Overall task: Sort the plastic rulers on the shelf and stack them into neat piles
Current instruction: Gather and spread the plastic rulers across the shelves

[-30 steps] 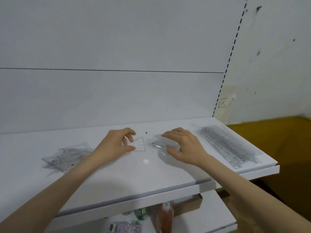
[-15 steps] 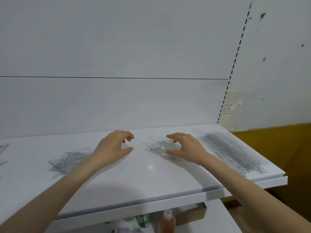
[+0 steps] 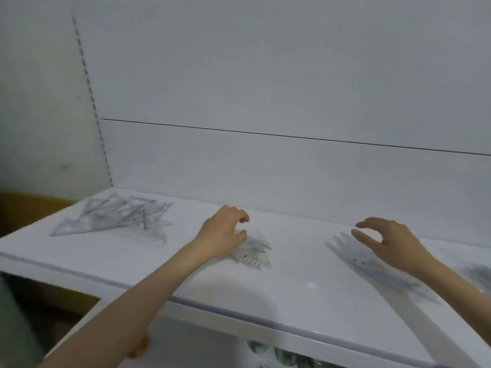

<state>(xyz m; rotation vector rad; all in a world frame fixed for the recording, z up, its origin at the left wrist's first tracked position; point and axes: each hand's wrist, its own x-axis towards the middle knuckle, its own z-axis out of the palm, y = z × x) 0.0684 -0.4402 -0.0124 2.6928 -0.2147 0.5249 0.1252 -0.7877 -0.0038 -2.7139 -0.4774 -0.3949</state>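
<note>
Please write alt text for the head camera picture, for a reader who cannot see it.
A person's left hand, fingers curled, rests at a small pile of clear triangular rulers on a white shelf; the right hand hovers open to its right. A larger messy pile of triangles lies far left.

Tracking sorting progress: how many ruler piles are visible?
4: triangle pile far left; small pile at left hand; blurred pile below right hand; edge pile, cropped. Others possibly hidden.

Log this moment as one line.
left hand: at small triangle pile, grip unclear | right hand: open, above shelf | large triangle pile: far left
</note>
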